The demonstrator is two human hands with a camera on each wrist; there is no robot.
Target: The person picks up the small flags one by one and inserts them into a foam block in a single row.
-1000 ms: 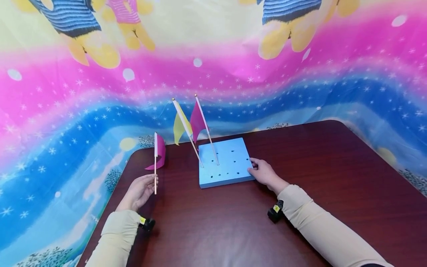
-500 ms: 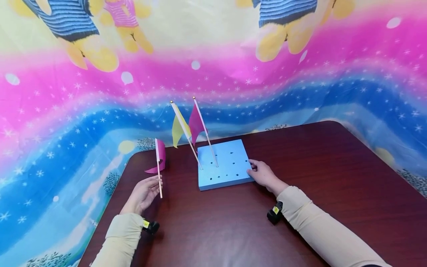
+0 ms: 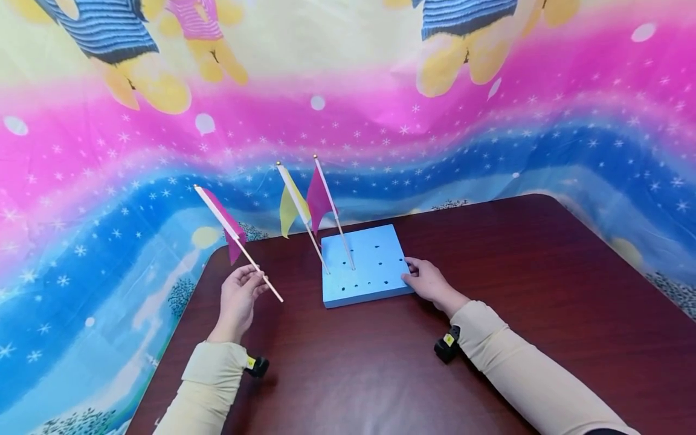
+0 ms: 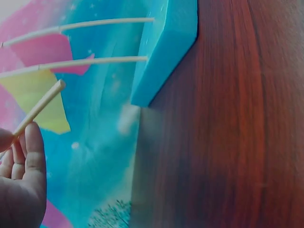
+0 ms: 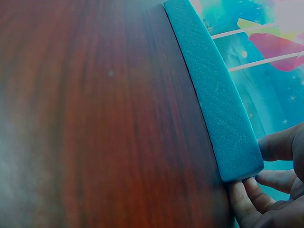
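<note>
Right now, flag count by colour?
Pink flags: 2, one in the foam block, one pinched in the left hand
Yellow flag: 1, in the block
Total: 3

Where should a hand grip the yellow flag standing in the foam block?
Pinch the bare stick of the yellow flag low, between the cloth and the foam block, coming from the left front: it leans left, and the magenta flag stands close on its right.
</note>
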